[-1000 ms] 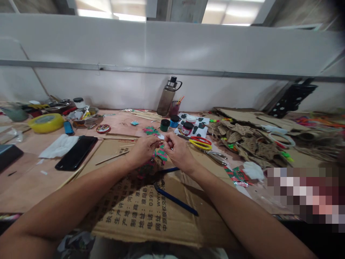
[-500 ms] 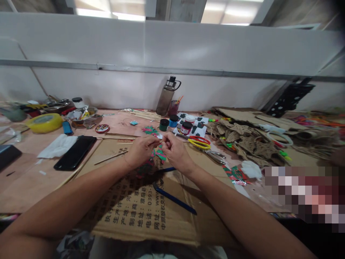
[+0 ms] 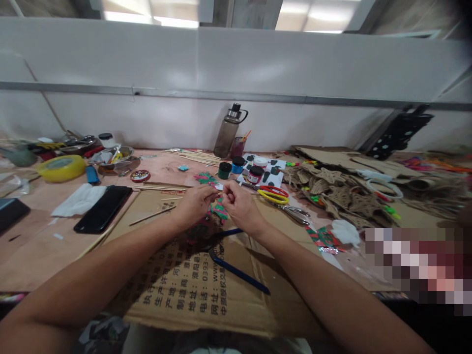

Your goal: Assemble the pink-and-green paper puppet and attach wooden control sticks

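Observation:
My left hand (image 3: 194, 204) and my right hand (image 3: 239, 205) meet above the cardboard sheet (image 3: 177, 295), fingertips pinched close together. Whatever lies between the fingers is too small to make out. Just below and behind them are green and pink decorated pieces (image 3: 220, 211), partly covered by the hands. Blue-handled pliers (image 3: 241, 276) lie spread on the cardboard under my right wrist. A thin wooden stick (image 3: 152, 215) rests left of my left hand. Yellow-and-red-handled scissors (image 3: 273, 194) and silver metal pliers (image 3: 295, 213) lie to the right of my right hand.
Paint jars (image 3: 224, 170) and a bottle (image 3: 226, 132) stand at the back. A black phone (image 3: 103, 209), white tissue (image 3: 78, 199) and yellow tape roll (image 3: 61, 168) are on the left. Brown woven pieces (image 3: 332, 189) are heaped on the right, near a white wad (image 3: 345, 233).
Both hands stay nearly in place, with only slight finger movement. Objects on the table look unchanged.

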The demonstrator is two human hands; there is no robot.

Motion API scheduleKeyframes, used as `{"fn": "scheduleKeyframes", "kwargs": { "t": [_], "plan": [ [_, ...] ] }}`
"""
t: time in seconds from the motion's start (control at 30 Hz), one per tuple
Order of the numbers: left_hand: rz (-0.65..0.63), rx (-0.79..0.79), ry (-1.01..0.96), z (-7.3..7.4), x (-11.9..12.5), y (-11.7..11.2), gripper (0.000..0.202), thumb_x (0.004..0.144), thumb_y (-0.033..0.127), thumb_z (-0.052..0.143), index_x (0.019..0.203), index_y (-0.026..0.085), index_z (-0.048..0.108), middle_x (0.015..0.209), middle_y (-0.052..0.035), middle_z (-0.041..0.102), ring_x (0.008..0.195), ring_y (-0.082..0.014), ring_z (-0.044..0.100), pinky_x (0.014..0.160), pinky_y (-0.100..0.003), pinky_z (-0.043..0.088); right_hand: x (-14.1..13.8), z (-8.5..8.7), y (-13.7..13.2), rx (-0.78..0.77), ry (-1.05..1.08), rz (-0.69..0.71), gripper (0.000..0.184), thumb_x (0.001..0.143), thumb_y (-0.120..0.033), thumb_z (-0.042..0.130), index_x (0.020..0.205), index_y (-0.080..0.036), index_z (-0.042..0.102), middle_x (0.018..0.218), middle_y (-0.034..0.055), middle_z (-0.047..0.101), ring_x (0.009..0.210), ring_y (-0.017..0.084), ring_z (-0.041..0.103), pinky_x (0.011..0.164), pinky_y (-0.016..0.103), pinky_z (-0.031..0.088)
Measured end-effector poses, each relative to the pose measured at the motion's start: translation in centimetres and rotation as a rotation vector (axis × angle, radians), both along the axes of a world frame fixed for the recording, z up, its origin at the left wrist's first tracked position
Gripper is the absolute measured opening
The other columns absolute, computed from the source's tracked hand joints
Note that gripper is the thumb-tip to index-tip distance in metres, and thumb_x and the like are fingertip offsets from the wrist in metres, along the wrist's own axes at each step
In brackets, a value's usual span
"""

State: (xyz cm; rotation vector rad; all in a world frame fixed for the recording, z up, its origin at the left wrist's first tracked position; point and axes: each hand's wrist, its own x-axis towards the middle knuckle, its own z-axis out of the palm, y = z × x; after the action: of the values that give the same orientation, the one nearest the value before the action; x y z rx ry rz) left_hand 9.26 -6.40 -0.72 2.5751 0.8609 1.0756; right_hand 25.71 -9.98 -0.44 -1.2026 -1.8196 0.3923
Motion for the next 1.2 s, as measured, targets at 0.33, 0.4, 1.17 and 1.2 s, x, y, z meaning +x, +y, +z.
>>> {"fn": "scheduleKeyframes", "kwargs": {
  "t": [0.33,0.4,1.17,1.2],
  "plan": [
    [0.033,0.088,-0.033,-0.51,-0.23,0.03,0.011,0.087,0.011,0.058,0.085,0.013,0.068,0.077,-0.0037,0.067,0.069,-0.0116,0.058,0.067,-0.021,0.044,-0.37,-0.11,-0.17,-0.022,0.044,-0.001,0.004,0.075,-0.019,0.042,0.076,-0.022,0.041,0.066,-0.0044,0.039,0.058,0.013,0.036,0.056,0.027,0.029],
    [0.039,0.093,-0.028,-0.54,-0.27,0.04,0.011,0.087,0.011,0.058,0.085,0.014,0.068,0.077,-0.0035,0.067,0.069,-0.0116,0.058,0.067,-0.021,0.044,-0.4,-0.2,-0.13,-0.031,0.054,-0.001,0.004,0.074,-0.019,0.042,0.076,-0.022,0.041,0.066,-0.0044,0.039,0.059,0.013,0.037,0.056,0.027,0.029],
    [-0.006,0.041,-0.108,-0.6,-0.14,0.23,0.01,0.087,0.013,0.059,0.083,0.013,0.067,0.075,-0.0029,0.068,0.069,-0.0118,0.06,0.065,-0.021,0.043,-0.4,0.07,-0.15,-0.055,0.09,0.019,0.001,0.074,-0.023,0.042,0.074,-0.023,0.041,0.065,-0.0051,0.037,0.058,0.013,0.035,0.056,0.026,0.03],
    [-0.008,0.046,-0.114,-0.68,-0.15,0.24,0.009,0.087,0.013,0.059,0.082,0.013,0.067,0.075,-0.0028,0.068,0.069,-0.0116,0.06,0.065,-0.02,0.043,-0.43,0.06,-0.18,-0.072,0.102,0.022,0.002,0.075,-0.024,0.042,0.074,-0.023,0.041,0.065,-0.005,0.038,0.058,0.013,0.036,0.056,0.026,0.03]
  ]
}}
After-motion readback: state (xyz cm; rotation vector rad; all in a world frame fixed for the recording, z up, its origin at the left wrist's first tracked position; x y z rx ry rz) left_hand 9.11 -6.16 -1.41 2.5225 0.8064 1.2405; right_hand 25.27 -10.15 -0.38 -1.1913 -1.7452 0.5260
